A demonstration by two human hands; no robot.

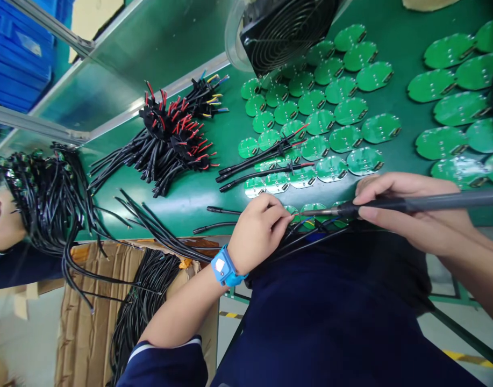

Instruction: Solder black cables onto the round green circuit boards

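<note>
a person sat at a green-matted workbench, both bare hands raised over its near edge. the left hand (256,234), wearing a blue antistatic wrist strap (224,266), was closed in a pinch, thumb and fingertips pressed together on a thin red-tipped wire (290,217). the wire's end pointed right, roughly along the near edge of the bench, and met the tip of a soldering iron (443,201). the right hand (407,215) held the iron like a pen, its fingers wrapped around the dark grip, with the shaft lying almost level and the tip pointing left. whether the tip touched the wire could not be told. for this kind of work, a firm pinch close to the wire's end and a steady iron seemed the surest approach.

round green circuit boards (330,169) lay in rows across the far right of the bench, and some sat just under the iron. black cables with red leads (165,145) were heaped toward the far left. more black cable (143,306) lay in a cardboard box (88,301) off the near edge. a co-worker's hand (0,220) showed at the far left.
</note>
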